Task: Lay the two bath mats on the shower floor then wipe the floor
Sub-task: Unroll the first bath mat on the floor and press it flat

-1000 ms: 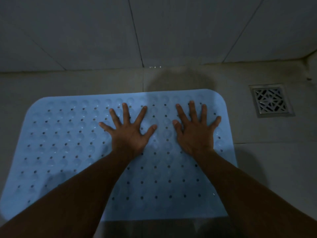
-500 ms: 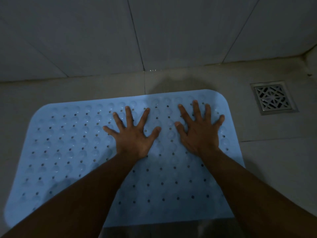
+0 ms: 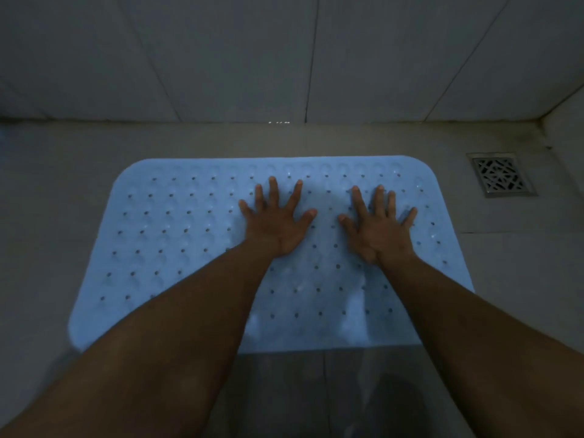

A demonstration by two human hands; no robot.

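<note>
A light blue rubber bath mat [image 3: 164, 235] with rows of small holes lies flat on the beige tiled shower floor [image 3: 521, 279]. My left hand [image 3: 276, 221] rests palm down on the mat's middle, fingers spread. My right hand [image 3: 377, 226] presses flat on the mat's right part, fingers apart too. Neither hand holds anything. Only this one mat is in view. Both forearms cover part of the mat's near half.
A square metal floor drain [image 3: 501, 175] sits to the right of the mat, near the corner. Grey wall tiles [image 3: 221, 58] rise just behind the mat's far edge. A side wall [image 3: 568, 128] closes the right corner.
The view has pulled back and shifted, so the mat looks smaller and more centred. Both hands stay flat on the mat, spread a little further apart.
</note>
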